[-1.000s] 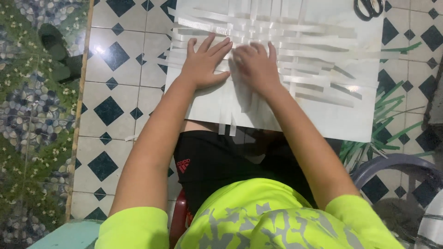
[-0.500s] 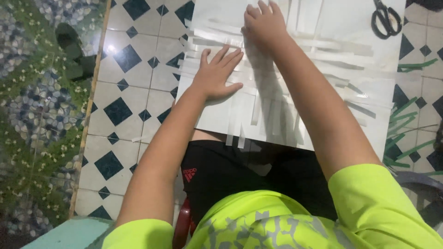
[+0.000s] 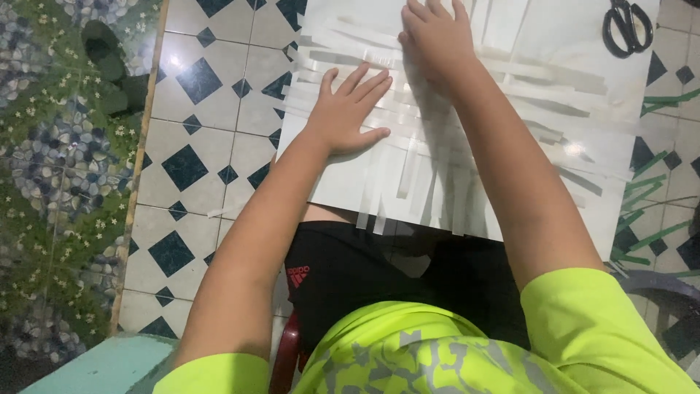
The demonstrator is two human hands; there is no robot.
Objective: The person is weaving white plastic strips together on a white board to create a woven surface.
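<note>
**Paper strips pressed flat on a white board**

Head view: a white board (image 3: 583, 182) is seen lying across the person's lap, its near edge over the black shorts (image 3: 364, 270), the far part reaching out over the tiled floor (image 3: 204, 138). A mat of white paper strips (image 3: 408, 146) is spread over the board — long strips laid crosswise, others running toward the person, with a few loose ends hanging past the near edge.

The left hand (image 3: 350, 109) is laid flat on the strips near the board's left side, fingers spread wide, palm down; nothing is gripped. The right hand (image 3: 437, 36) is placed further up the sheet, fingers together and extended, also pressing down rather than holding; its fingertips are cut off by the top edge of the frame, so what they touch cannot be told.

The strips are judged to be very light, thin and limp — easily shifted, creased or torn, and likely to slide on the smooth board. A single strip is best taken by its free end, pinched lightly between thumb and finger, while the rest is held down by a flat palm.

Black-handled scissors (image 3: 627, 25) are seen on the board's far right corner, well apart from both hands. Green strips (image 3: 656, 233) lie on the floor beside the board's right edge. No containers are seen in this view.
</note>
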